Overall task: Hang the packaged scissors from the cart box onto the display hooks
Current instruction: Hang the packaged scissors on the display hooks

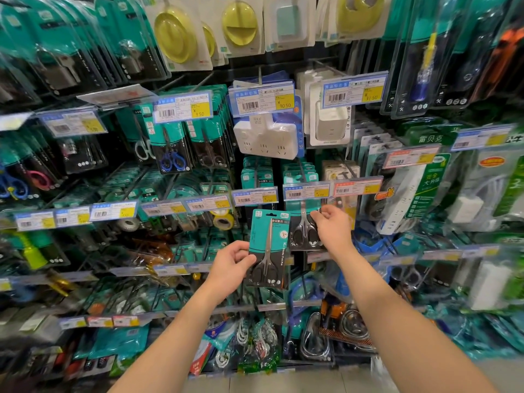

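Observation:
My left hand [231,263] grips the left edge of a teal-and-black pack of scissors [269,248], held upright in front of the display, just below a price tag [254,196]. My right hand [331,226] reaches further in, fingers curled at the right edge of a hanging scissors pack [304,231] under another price tag [306,190]. The hook that carries that pack is hidden behind the tag. The cart box is out of view.
A pegboard wall of hooks fills the view: more scissors packs [173,154] upper left, white power adapters [265,137] above centre, tape rolls [224,219] to the left, power strips [402,199] on the right, cable locks [314,338] low down. The floor edge [283,382] shows at the bottom.

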